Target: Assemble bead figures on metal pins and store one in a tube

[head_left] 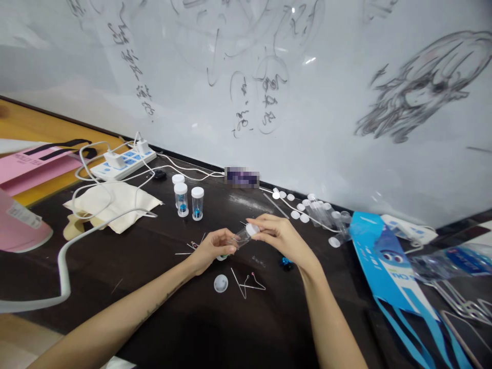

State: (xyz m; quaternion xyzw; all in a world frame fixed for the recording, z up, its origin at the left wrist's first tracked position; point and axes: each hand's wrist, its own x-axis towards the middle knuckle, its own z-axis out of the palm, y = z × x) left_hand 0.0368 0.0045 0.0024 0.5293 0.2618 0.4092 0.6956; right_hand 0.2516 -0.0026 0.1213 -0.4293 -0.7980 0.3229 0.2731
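My left hand is closed around the lower end of a clear plastic tube, tilted over the dark table. At its upper end, the fingers of my right hand pinch a white cap; whether the cap is fully seated I cannot tell. Something greenish shows under my left fingers, mostly hidden. A loose white cap lies just in front of my hands. Beside it are bent thin wires with small beads on them. More thin wires lie left of my left hand.
Several white-capped tubes with blue pieces stand at the back left. Blue parts lie near my right wrist. Loose caps and empty tubes lie along the whiteboard. A power strip, white cable and blue bag flank the workspace.
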